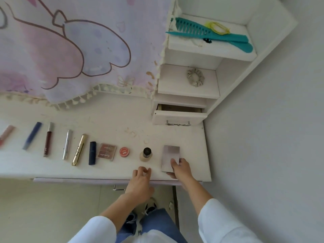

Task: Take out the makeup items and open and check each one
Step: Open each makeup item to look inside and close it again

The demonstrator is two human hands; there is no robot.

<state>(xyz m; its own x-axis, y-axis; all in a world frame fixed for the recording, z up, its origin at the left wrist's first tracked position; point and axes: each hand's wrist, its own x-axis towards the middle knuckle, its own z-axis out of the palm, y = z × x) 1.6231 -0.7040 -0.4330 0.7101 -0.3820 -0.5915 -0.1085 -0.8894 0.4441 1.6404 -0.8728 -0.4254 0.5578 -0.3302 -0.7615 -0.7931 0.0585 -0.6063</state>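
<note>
White counter (105, 120) carries the makeup items (107, 151) in a row, seemingly all out and closed. Your right grip (181, 170) clamps the mauve palette (171, 153) at the row's three o'clock end. Your left grip (140, 181) hangs loose and empty, so opening looks mostly ahead.

The palette (107, 152) carries a line of script, too blurred to read. The white mark on the red pot (124, 152) is no clearer.
</note>
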